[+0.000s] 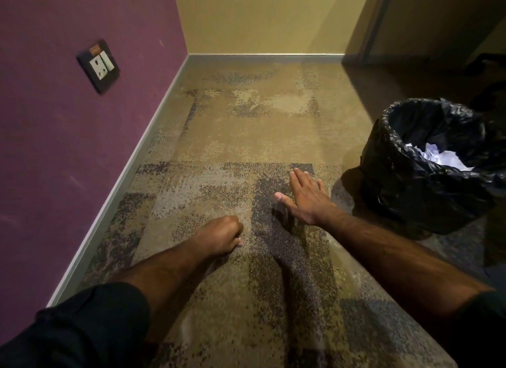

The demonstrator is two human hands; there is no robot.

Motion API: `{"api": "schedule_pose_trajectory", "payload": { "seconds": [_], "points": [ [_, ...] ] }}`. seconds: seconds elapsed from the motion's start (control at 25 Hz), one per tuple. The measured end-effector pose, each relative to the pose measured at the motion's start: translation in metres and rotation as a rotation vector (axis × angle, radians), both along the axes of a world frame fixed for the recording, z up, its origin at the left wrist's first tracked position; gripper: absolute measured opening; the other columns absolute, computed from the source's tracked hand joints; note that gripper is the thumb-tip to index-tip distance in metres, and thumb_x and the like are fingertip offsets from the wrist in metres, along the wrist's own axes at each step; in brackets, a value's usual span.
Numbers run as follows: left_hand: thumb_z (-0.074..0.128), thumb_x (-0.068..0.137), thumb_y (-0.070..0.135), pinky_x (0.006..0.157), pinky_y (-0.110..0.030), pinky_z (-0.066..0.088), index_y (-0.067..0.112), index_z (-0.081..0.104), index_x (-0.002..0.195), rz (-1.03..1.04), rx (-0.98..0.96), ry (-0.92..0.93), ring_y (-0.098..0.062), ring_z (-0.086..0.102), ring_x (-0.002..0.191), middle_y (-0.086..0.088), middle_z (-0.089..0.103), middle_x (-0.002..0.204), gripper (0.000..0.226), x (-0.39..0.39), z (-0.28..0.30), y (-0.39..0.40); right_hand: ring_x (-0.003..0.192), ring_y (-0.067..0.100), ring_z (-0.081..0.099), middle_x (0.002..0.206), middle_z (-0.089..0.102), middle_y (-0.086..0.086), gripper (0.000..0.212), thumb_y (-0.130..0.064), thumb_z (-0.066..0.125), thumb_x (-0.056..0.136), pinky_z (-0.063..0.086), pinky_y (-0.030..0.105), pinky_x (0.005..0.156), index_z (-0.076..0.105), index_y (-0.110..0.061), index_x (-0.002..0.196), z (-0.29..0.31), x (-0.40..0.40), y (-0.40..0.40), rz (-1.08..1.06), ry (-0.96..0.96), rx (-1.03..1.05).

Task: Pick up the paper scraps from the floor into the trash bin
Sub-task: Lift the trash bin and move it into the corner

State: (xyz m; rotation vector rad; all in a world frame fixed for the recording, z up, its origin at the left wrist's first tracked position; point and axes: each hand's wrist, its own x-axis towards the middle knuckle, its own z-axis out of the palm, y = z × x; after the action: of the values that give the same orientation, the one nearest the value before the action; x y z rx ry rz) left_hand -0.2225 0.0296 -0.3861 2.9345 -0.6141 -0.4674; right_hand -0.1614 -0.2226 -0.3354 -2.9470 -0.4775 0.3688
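Note:
A trash bin (405,192) lined with a black plastic bag stands on the carpet at the right. Crumpled white paper scraps (443,157) lie inside it. My right hand (306,196) hovers flat over the carpet just left of the bin, fingers straight and spread, holding nothing. My left hand (221,234) is low over the carpet near the middle, its fingers curled into a fist; whether anything is inside it is hidden. No loose paper shows on the carpet.
A purple wall with a power socket (98,65) runs along the left, ending in a grey skirting board (128,170). A yellow wall closes the far side. Dark furniture (487,74) stands behind the bin at the far right.

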Motion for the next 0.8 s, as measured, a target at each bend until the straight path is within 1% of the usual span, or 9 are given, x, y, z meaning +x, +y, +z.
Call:
{"api": "schedule_pose_trajectory", "payload": {
  "seconds": [0.12,0.2,0.28,0.36,0.44,0.52,0.6,0.68,0.8],
  "points": [
    [0.056,0.102,0.021,0.084,-0.029,0.053,0.013,0.067,0.105,-0.038,0.005,-0.068,-0.015,0.059,0.092,-0.001,0.061,0.104,0.014,-0.008,-0.007,-0.004,0.155,0.03,-0.003,0.168,-0.005,0.013,0.099,-0.076,0.004,0.086,0.001,0.055,0.122,-0.001,-0.01,0.159,0.003,0.001,-0.006,-0.01,-0.006,-0.01],
    [0.05,0.103,0.015,0.076,-0.025,0.05,0.014,0.063,0.102,-0.046,0.021,-0.114,-0.014,0.057,0.088,-0.001,0.059,0.1,0.013,-0.012,-0.015,-0.006,0.155,0.03,-0.002,0.168,-0.005,0.013,0.095,-0.074,0.008,0.09,0.001,0.054,0.122,-0.001,-0.01,0.159,0.008,0.003,-0.009,-0.013,-0.025,-0.012],
    [0.048,0.104,0.014,0.072,-0.019,0.041,0.016,0.059,0.1,-0.059,0.039,-0.126,-0.011,0.052,0.083,-0.001,0.058,0.098,0.011,-0.012,-0.016,-0.01,0.155,0.03,-0.002,0.168,-0.004,0.013,0.094,-0.073,0.009,0.092,0.001,0.054,0.122,0.0,-0.009,0.159,0.018,0.006,-0.011,-0.023,-0.046,-0.004],
    [0.053,0.102,0.014,0.074,-0.019,0.037,0.014,0.06,0.106,-0.082,0.055,-0.147,-0.009,0.047,0.083,0.0,0.056,0.099,0.008,-0.001,-0.006,-0.013,0.155,0.03,-0.002,0.168,-0.004,0.013,0.093,-0.073,0.01,0.092,0.001,0.054,0.122,0.0,-0.009,0.159,0.031,0.009,-0.014,-0.032,-0.074,-0.002],
    [0.056,0.099,0.013,0.075,-0.02,0.036,0.014,0.056,0.109,-0.104,0.051,-0.205,-0.009,0.044,0.084,0.003,0.046,0.095,0.01,0.017,0.015,-0.018,0.155,0.03,-0.002,0.168,-0.004,0.013,0.092,-0.072,0.01,0.094,0.0,0.053,0.122,0.0,-0.008,0.159,0.044,0.013,-0.02,-0.039,-0.107,-0.013],
    [0.047,0.1,0.017,0.073,-0.023,0.035,0.017,0.048,0.101,-0.085,0.038,-0.305,-0.011,0.043,0.084,0.005,0.041,0.092,0.001,0.039,0.045,-0.024,0.155,0.03,-0.003,0.168,-0.004,0.012,0.092,-0.072,0.011,0.094,0.0,0.053,0.123,0.001,-0.008,0.159,0.06,0.017,-0.026,-0.042,-0.143,-0.029],
    [0.036,0.103,0.018,0.072,-0.027,0.038,0.016,0.044,0.096,-0.062,0.012,-0.414,-0.015,0.045,0.084,-0.002,0.049,0.095,0.011,0.061,0.078,-0.035,0.155,0.03,-0.003,0.169,-0.004,0.011,0.092,-0.073,0.011,0.094,0.0,0.054,0.123,0.001,-0.009,0.159,0.079,0.022,-0.034,-0.064,-0.182,-0.026],
    [0.046,0.099,0.008,0.075,-0.033,0.047,0.012,0.051,0.098,-0.098,0.03,-0.568,-0.021,0.051,0.087,-0.009,0.055,0.1,0.006,0.078,0.109,-0.048,0.155,0.029,-0.003,0.169,-0.003,0.01,0.092,-0.073,0.013,0.094,0.001,0.054,0.123,0.002,-0.009,0.16,0.099,0.03,-0.043,-0.108,-0.222,-0.011],
    [0.055,0.095,0.003,0.073,-0.033,0.046,0.012,0.055,0.099,-0.097,0.059,-0.674,-0.022,0.05,0.085,-0.007,0.055,0.096,0.01,0.092,0.153,-0.077,0.155,0.029,-0.001,0.169,-0.001,0.008,0.092,-0.074,0.013,0.094,0.003,0.055,0.123,0.004,-0.01,0.16,0.133,0.04,-0.066,-0.174,-0.287,0.016]
  ]
}}
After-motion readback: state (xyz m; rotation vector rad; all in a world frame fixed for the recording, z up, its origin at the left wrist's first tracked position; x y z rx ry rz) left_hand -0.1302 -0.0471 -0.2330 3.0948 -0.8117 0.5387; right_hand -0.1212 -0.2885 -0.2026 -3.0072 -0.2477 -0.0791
